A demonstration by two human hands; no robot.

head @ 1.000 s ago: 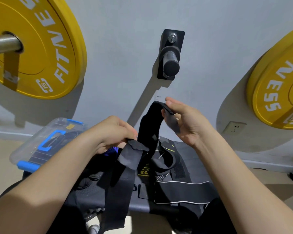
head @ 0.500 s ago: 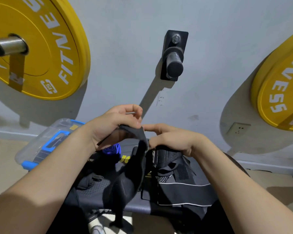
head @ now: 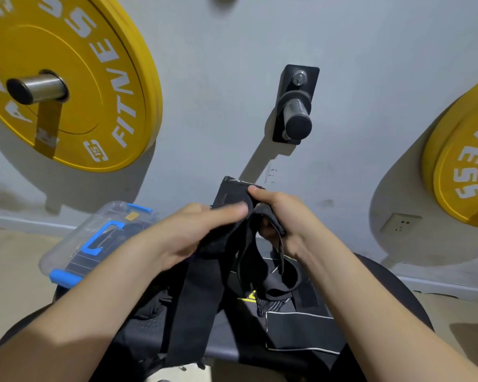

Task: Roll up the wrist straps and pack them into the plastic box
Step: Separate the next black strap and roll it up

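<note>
Black wrist strap [head: 191, 304] hung its long tail down over a bench [head: 232, 351] strewn with other black gear. Left hand [head: 193, 232] lay across the strap, fingers blurred and fairly straight; grip could not be told. Right hand [head: 284, 216] pinched the strap's upper end, fingers curled. Blue-latched plastic box [head: 67, 252] sat beyond the left wrist. Yellow plates [head: 100, 86] hung on the wall behind.

The yellow weight plate [head: 94, 78] in the upper left of the frame carries large white letters reading "FITNE", followed by "SS" running off the top edge. Near its lower rim sits a small white badge [head: 96, 151] with the number "15". The yellow weight plate [head: 463, 172] at the right edge shows white "ESS", the letters before it cut off. Yellow print on the black gear [head: 248, 296] lying on the surface is too small to read.
</note>
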